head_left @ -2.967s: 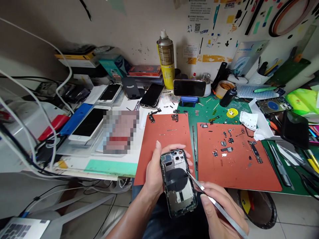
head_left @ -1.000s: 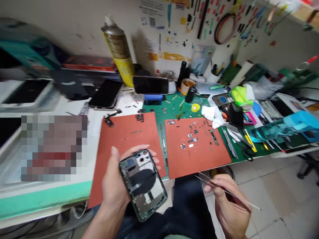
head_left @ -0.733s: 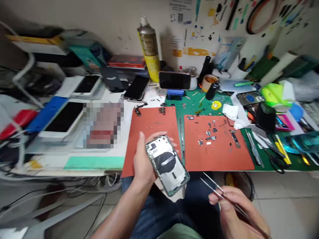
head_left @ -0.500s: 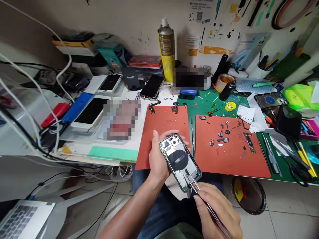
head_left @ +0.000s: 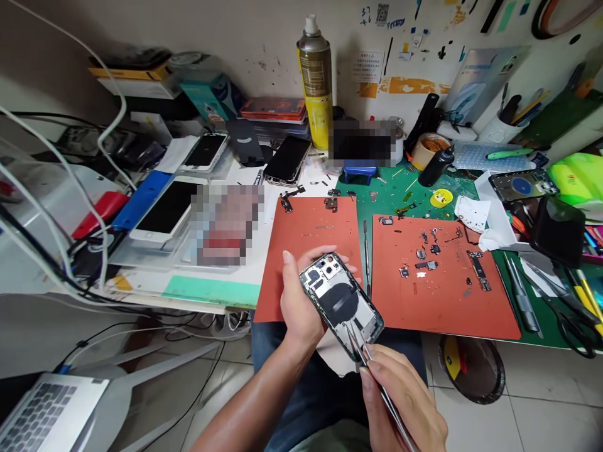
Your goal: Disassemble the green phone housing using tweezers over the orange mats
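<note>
My left hand (head_left: 301, 307) is wrapped round the left side of a phone housing (head_left: 362, 316), its fingertips showing behind the far edge. The housing tilts above my lap, its silvery inside facing me, with a black round patch in the middle and camera openings at the top. In my right hand (head_left: 400, 395) I pinch a pair of metal tweezers (head_left: 378, 387). Their tips are apart and rest at or just over the housing's lower inside, below the black patch. Whether the tips touch it, I cannot tell.
Two orange mats (head_left: 311, 221) lie on the bench, with several small phone parts (head_left: 426, 265) on the right one. Between them is a metal pry tool (head_left: 367, 257). Black scissors (head_left: 572, 333) sit at the right edge; a spray can (head_left: 315, 81) stands at the back.
The tweezers' tips have shifted slightly up and left over the housing, with my right hand moving a little left. My left hand keeps its hold. The view has shifted slightly.
</note>
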